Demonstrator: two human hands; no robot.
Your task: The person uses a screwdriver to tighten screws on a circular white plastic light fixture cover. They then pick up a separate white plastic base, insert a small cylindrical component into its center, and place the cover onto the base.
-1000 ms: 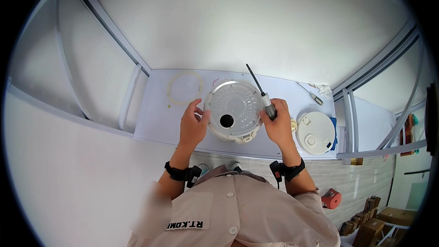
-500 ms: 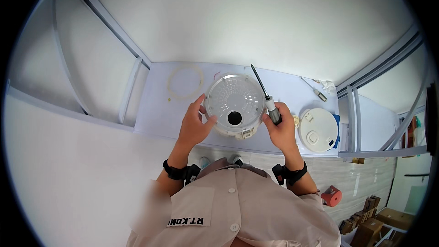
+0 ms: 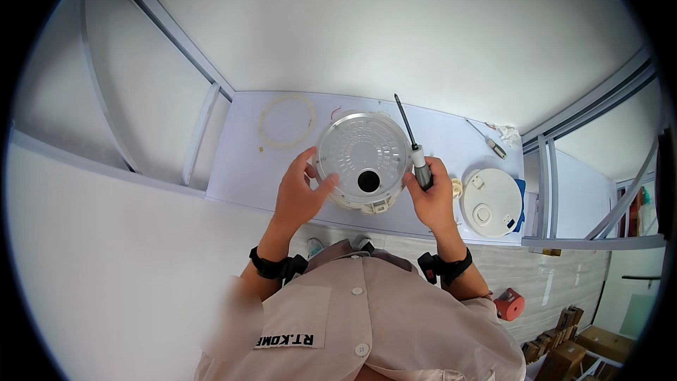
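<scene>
A round silver metal plate (image 3: 361, 152) with raised dots and a black round spot near its near edge lies on a cream plastic body (image 3: 372, 207) in front of me. My left hand (image 3: 303, 187) grips the plate's left rim, thumb on the near-left edge and fingers curled along the side. On the opposite rim rests my right hand (image 3: 431, 197), its thumb against the edge. That hand also holds a screwdriver (image 3: 421, 166) by its grey and white handle, the dark shaft pointing up and away. The fingers' undersides are hidden.
On the white table (image 3: 236, 162), a thin cream ring (image 3: 262, 127) lies at left. A white round lid (image 3: 493, 197) sits at right over something blue (image 3: 521, 204), with a small cream part (image 3: 457, 188) beside it. Beyond lies a second screwdriver (image 3: 496, 148) near a crumpled white cloth (image 3: 508, 133).
The plate has turned slightly, its black spot moving a little to the right. The screwdriver in my right hand leans less to the left. Both hands keep nearly the same places.
</scene>
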